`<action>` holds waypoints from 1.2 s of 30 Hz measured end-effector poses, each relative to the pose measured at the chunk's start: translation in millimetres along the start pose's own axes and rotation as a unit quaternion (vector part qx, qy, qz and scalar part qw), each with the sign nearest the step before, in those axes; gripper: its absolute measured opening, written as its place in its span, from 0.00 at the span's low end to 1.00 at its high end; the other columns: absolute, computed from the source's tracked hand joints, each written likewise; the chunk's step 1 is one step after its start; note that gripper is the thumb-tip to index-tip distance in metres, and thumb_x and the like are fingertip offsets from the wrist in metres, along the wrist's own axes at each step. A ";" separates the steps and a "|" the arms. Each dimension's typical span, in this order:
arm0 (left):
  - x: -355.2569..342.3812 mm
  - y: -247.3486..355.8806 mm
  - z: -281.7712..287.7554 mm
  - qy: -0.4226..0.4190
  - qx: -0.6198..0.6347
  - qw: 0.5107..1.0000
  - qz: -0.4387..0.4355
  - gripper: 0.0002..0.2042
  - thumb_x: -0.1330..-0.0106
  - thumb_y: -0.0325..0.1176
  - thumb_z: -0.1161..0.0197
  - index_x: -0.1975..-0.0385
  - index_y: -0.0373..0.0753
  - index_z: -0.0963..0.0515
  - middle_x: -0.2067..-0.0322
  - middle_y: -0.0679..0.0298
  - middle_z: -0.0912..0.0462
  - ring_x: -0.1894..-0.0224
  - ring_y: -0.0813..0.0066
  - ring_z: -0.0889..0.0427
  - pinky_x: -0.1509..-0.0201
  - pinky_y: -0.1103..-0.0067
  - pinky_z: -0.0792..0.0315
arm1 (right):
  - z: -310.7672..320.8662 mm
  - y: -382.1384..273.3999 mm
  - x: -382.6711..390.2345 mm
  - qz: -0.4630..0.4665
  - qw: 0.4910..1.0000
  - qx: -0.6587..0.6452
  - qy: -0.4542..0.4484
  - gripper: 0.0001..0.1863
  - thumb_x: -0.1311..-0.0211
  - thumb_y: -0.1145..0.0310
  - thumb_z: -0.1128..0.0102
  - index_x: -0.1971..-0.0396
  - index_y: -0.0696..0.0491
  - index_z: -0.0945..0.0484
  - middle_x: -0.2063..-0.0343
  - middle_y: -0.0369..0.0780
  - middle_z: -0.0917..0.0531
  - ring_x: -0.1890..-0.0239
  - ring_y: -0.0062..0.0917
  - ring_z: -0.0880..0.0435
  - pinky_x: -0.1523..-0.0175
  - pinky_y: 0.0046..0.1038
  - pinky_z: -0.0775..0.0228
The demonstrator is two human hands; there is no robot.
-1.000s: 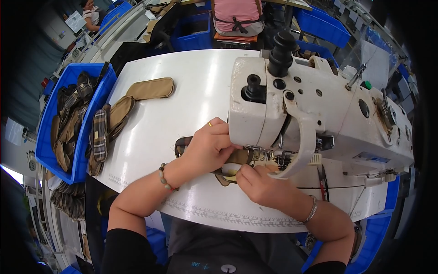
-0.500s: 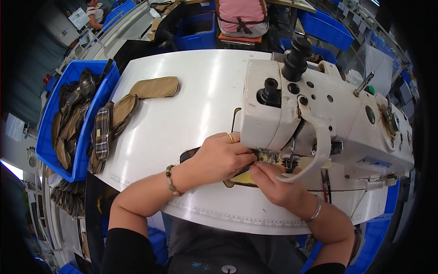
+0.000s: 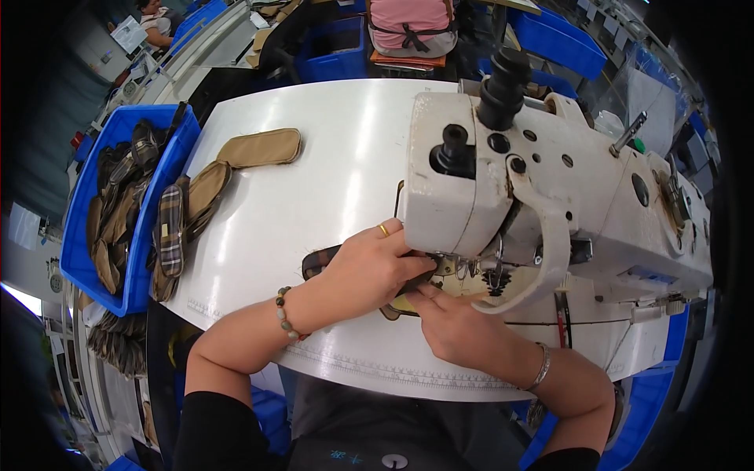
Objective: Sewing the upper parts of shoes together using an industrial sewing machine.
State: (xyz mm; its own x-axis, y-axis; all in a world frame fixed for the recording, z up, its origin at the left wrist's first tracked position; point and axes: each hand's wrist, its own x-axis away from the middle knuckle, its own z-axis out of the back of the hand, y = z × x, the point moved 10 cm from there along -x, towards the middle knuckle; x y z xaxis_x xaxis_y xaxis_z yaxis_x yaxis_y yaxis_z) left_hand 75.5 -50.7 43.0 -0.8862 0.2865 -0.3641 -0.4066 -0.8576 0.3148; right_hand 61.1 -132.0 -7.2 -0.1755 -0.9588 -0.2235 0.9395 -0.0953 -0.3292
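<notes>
1. A dark plaid fabric piece (image 3: 320, 261) lay flat on the white desk (image 3: 330, 180) under the head of the sewing machine (image 3: 550, 196), its long axis running left to right; its left end stuck out past the left hand and its right end was hidden under the fingers.
2. The left hand (image 3: 369, 271) pressed down on that piece, fingers (image 3: 408, 263) stretched flat and close together towards the needle area, pinning it rather than gripping it.
3. The right hand (image 3: 459, 330) lay nearer, just right of the left one, fingers curled lightly with the tips on a tan piece (image 3: 404, 304) at the needle; I could not tell whether it pinched the cloth or only pressed it.
4. Compared with half a second earlier, both hands sat at much the same spot beside the needle, and the plaid end showed in the same place to the left.
5. Counted: two hands, one sewing machine, one blue bin (image 3: 82, 228) at the left desk edge filled with many pieces.
6. One tan padded piece (image 3: 259, 147) lay far left on the desk, and a few more pieces (image 3: 196, 196) hung over the bin's edge.
</notes>
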 end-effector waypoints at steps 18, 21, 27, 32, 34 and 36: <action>-1.6 -0.4 -6.8 0.002 -0.001 1.000 -0.006 0.13 0.54 0.30 0.32 0.66 0.45 0.13 0.65 0.72 0.22 0.56 0.70 0.22 0.59 0.77 0.23 | 23.7 -6.6 3.9 -0.011 0.992 0.106 0.063 0.15 0.51 0.68 0.34 0.62 0.58 0.16 0.61 0.43 0.16 0.63 0.29 0.14 0.59 0.35 0.19; 1.6 1.1 -13.2 -0.013 -0.003 1.000 0.006 0.13 0.53 0.30 0.32 0.65 0.44 0.13 0.65 0.71 0.21 0.56 0.69 0.21 0.59 0.76 0.23 | 23.7 -7.7 5.3 -0.004 0.992 0.106 0.065 0.15 0.50 0.67 0.35 0.62 0.57 0.16 0.62 0.42 0.16 0.62 0.29 0.15 0.59 0.34 0.19; 5.2 -3.4 -19.6 -0.010 -0.001 1.000 0.015 0.15 0.53 0.30 0.32 0.62 0.44 0.14 0.62 0.68 0.18 0.56 0.66 0.19 0.56 0.74 0.23 | 30.7 -12.8 5.0 0.034 0.983 0.111 0.145 0.10 0.54 0.71 0.40 0.69 0.57 0.22 0.73 0.40 0.21 0.79 0.26 0.21 0.83 0.26 0.33; -4.2 0.2 -9.4 -0.023 -0.035 0.998 0.041 0.15 0.53 0.30 0.32 0.62 0.44 0.13 0.63 0.66 0.16 0.58 0.64 0.19 0.55 0.74 0.24 | 21.5 -0.2 0.6 -0.016 0.984 0.155 0.086 0.11 0.53 0.70 0.38 0.67 0.57 0.19 0.71 0.38 0.20 0.75 0.28 0.19 0.71 0.32 0.26; -6.1 -1.8 -10.5 -0.028 -0.081 0.995 0.044 0.15 0.53 0.29 0.32 0.62 0.44 0.13 0.65 0.66 0.16 0.59 0.63 0.18 0.57 0.73 0.23 | 22.2 0.8 0.5 -0.002 0.977 0.181 0.108 0.10 0.54 0.71 0.39 0.69 0.56 0.23 0.79 0.36 0.24 0.84 0.25 0.23 0.82 0.27 0.32; -6.0 -2.9 -11.2 -0.046 -0.071 0.995 0.057 0.15 0.52 0.30 0.31 0.62 0.44 0.14 0.65 0.66 0.16 0.59 0.63 0.18 0.59 0.74 0.22 | 19.9 5.1 0.4 -0.007 0.986 0.136 0.100 0.12 0.54 0.72 0.39 0.66 0.56 0.22 0.79 0.36 0.22 0.84 0.25 0.21 0.81 0.27 0.30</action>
State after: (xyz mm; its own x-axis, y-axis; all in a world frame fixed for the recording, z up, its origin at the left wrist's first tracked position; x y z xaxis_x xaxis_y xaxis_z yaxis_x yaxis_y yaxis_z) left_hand 84.5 -54.6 34.5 -0.9438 0.2171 -0.2492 -0.2734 -0.9366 0.2193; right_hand 71.7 -138.2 9.3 -0.2175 -0.8879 -0.4054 0.9760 -0.2017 -0.0817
